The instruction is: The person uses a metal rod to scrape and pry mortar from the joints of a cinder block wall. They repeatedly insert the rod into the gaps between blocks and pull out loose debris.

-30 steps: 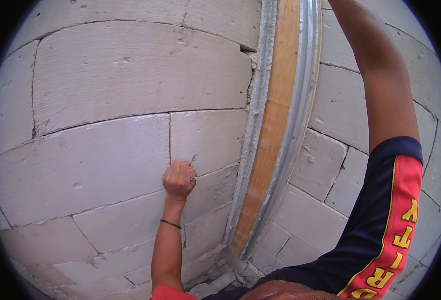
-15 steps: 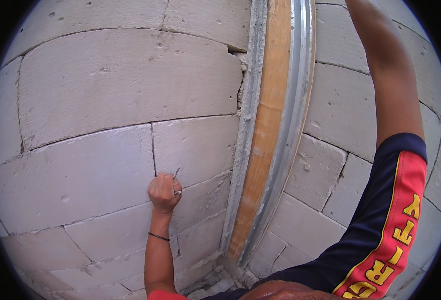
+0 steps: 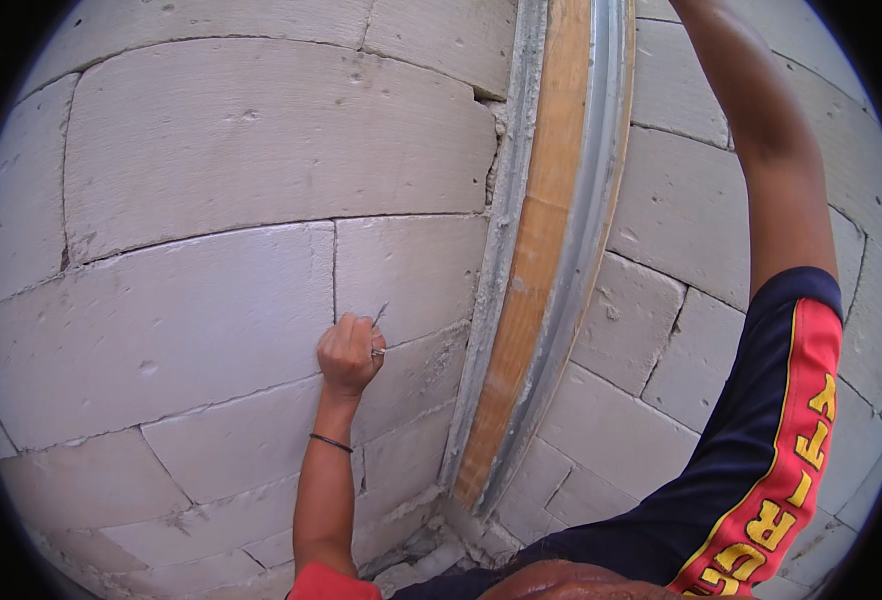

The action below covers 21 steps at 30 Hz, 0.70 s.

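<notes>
My left hand (image 3: 348, 352) is closed in a fist in front of the pale block wall (image 3: 201, 300), just below an upright joint between two blocks. A thin, dark metal piece (image 3: 381, 313) sticks up out of the fist, and a short light end shows beside the fingers. Whether these belong to one piece or several, I cannot tell. My right arm (image 3: 786, 190) reaches up past the top edge, so its hand is out of sight.
A tall wooden board (image 3: 536, 270) flanked by grey metal channels (image 3: 586, 230) runs up the corner. On its right stands a second block wall (image 3: 676, 220). Rubble (image 3: 431, 560) lies at the foot of the corner.
In the picture, the left fist has shifted a little up and to the right, and the wall has shifted too. The fist stays closed on the metal piece; the right arm is still raised.
</notes>
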Each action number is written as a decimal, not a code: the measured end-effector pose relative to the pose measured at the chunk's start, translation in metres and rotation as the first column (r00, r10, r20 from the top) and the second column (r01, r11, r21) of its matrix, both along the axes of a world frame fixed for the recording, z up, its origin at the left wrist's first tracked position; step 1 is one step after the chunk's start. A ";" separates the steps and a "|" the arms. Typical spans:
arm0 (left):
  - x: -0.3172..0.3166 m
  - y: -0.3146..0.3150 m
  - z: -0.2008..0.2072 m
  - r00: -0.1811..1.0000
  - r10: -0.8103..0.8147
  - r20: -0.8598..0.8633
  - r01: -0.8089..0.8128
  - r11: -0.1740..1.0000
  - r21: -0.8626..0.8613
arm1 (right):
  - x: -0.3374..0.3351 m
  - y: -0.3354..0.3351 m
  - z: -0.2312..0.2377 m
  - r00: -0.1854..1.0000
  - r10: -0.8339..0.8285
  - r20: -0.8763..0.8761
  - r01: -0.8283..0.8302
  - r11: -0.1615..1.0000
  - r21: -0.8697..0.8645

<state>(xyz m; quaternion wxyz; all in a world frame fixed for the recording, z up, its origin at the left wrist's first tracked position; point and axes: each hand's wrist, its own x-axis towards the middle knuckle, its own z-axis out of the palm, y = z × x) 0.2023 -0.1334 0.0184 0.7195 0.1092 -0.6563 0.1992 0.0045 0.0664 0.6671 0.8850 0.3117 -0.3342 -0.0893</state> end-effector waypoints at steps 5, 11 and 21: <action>0.002 0.001 0.003 1.000 -0.017 -0.005 0.017 1.000 0.012 | 0.063 -0.074 0.007 0.997 -0.049 -0.061 0.050 0.999 0.018; 0.002 0.005 -0.002 1.000 -0.004 0.001 0.004 0.999 0.031 | 0.088 -0.117 0.022 0.987 -0.085 -0.134 0.092 0.994 0.052; 0.002 0.002 0.000 1.000 0.029 0.000 -0.029 1.000 0.005 | 0.105 -0.062 0.008 0.988 -0.139 -0.065 0.137 0.990 -0.042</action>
